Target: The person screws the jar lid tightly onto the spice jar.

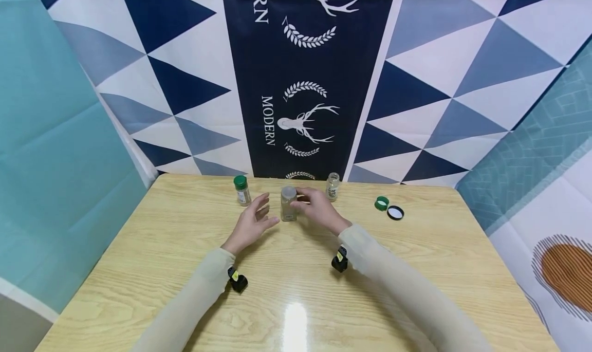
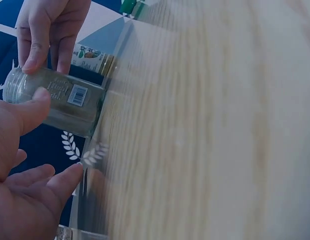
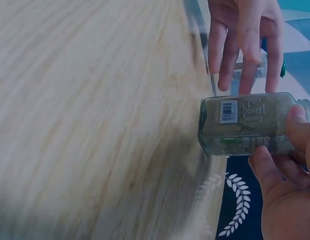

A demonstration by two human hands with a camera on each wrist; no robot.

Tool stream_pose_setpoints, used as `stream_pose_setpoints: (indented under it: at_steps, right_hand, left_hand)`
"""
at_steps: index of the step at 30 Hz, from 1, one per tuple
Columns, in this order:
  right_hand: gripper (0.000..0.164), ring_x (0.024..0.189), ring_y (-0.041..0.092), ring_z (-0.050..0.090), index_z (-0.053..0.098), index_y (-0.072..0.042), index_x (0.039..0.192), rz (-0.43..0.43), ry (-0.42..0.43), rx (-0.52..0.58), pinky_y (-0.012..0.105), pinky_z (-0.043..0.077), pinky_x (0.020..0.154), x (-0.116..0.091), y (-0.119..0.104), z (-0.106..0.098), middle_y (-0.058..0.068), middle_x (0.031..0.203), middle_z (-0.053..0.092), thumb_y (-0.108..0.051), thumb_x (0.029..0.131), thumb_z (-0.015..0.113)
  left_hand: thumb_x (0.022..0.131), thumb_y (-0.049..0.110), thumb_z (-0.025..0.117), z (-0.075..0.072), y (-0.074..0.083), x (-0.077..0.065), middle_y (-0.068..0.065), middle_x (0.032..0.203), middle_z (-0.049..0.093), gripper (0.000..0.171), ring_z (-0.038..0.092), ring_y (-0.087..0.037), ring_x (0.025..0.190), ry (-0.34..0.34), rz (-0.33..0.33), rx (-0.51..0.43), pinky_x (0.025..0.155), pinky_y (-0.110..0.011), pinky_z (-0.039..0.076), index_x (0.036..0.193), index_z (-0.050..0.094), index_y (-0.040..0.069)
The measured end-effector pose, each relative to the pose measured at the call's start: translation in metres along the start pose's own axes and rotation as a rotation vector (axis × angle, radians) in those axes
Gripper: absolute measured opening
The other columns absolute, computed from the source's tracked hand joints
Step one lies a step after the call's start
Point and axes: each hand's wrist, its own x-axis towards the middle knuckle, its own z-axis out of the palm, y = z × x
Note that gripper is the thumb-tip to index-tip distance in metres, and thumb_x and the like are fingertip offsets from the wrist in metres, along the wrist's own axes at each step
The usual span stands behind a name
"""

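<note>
A square-sided glass spice jar (image 1: pixel 289 208) of greyish-brown powder stands upright near the back of the table, its clear neck uncapped. My right hand (image 1: pixel 316 208) holds it from the right, thumb on one side near the neck and fingers on the other, as the right wrist view shows. To the jar's left is my left hand (image 1: pixel 252 223), fingers spread and holding nothing. In the left wrist view its thumb overlaps the jar (image 2: pixel 70 102). A barcode label (image 3: pixel 228 111) shows on the jar's side.
A green-capped spice jar (image 1: pixel 242 190) stands at the back left. Behind my right hand is an uncapped glass jar (image 1: pixel 332 186). A green lid (image 1: pixel 381 203) and a black lid (image 1: pixel 395 212) lie to the right on the wooden table (image 1: pixel 439 270). Patterned cloth (image 1: pixel 194 74) hangs behind.
</note>
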Motion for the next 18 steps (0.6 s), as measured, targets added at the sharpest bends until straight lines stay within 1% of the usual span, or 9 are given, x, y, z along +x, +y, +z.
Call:
stream_pose_setpoints:
  at_steps: [7, 11, 14, 18]
  right_hand:
    - [0.048, 0.122, 0.038, 0.066, 0.058, 0.003, 0.142, -0.016, -0.021, 0.002, 0.039, 0.057, 0.102, -0.008, -0.001, -0.003, 0.022, 0.143, 0.060, -0.009, 0.097, 0.071]
    - [0.049, 0.123, 0.037, 0.066, 0.058, 0.003, 0.142, -0.011, -0.021, -0.010, 0.038, 0.057, 0.101, -0.011, -0.002, -0.003, 0.022, 0.141, 0.061, -0.010, 0.097, 0.071]
    - [0.049, 0.123, 0.037, 0.066, 0.058, 0.003, 0.142, -0.007, -0.018, -0.010, 0.038, 0.057, 0.101, -0.012, -0.002, -0.003, 0.022, 0.141, 0.061, -0.010, 0.097, 0.071]
    - [0.049, 0.124, 0.036, 0.065, 0.058, 0.002, 0.142, -0.007, -0.015, -0.004, 0.037, 0.056, 0.102, -0.014, -0.002, -0.002, 0.021, 0.142, 0.061, -0.010, 0.097, 0.071]
  left_hand:
    - [0.095, 0.012, 0.076, 0.006, 0.006, 0.003, -0.022, 0.160, 0.041, 0.077, 0.049, -0.041, 0.142, -0.006, 0.002, 0.036, 0.112, -0.047, 0.048, 0.159, 0.034, 0.004]
    - [0.095, 0.014, 0.076, 0.010, 0.009, 0.006, -0.024, 0.155, 0.048, 0.075, 0.054, -0.040, 0.137, -0.033, 0.010, 0.039, 0.110, -0.046, 0.050, 0.158, 0.036, 0.003]
    - [0.097, 0.015, 0.074, 0.013, 0.011, 0.008, -0.022, 0.150, 0.053, 0.067, 0.057, -0.038, 0.135, -0.051, 0.034, 0.027, 0.109, -0.044, 0.051, 0.155, 0.043, 0.003]
    - [0.100, 0.016, 0.070, 0.017, 0.011, 0.009, -0.021, 0.146, 0.058, 0.054, 0.060, -0.035, 0.132, -0.037, 0.068, 0.016, 0.108, -0.042, 0.053, 0.149, 0.052, 0.003]
